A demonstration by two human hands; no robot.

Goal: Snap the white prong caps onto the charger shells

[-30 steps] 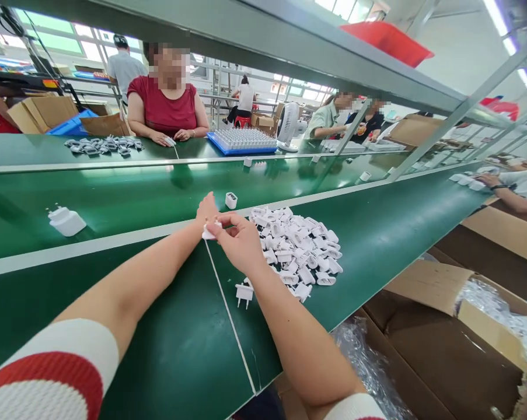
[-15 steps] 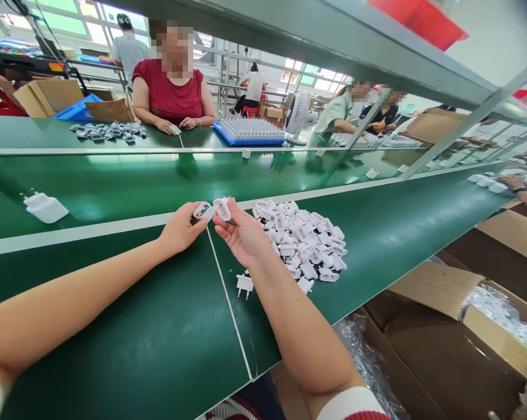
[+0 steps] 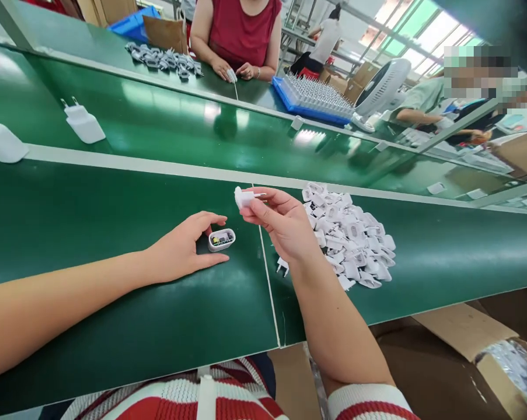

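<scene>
White plastic is gripped in the head view: a plug cap (image 3: 245, 199), its pins pointing right, is clamped between the thumb and fingers of the right hand (image 3: 287, 227). An open housing (image 3: 222, 240), mouth upward with circuit parts showing, is placed on the bench (image 3: 193, 326) and flanked by the left hand (image 3: 180, 251), whose thumb and fingers are spread apart; whether it is touched cannot be told. Steadiness would probably be helped by the housing being held at its sides, rim uncovered, and the pins being kept off the fingertips. Movement to the right is limited by a pile of caps (image 3: 353, 239); more room is offered at near left, bounded by the near edge and a far white strip (image 3: 158, 169).
</scene>
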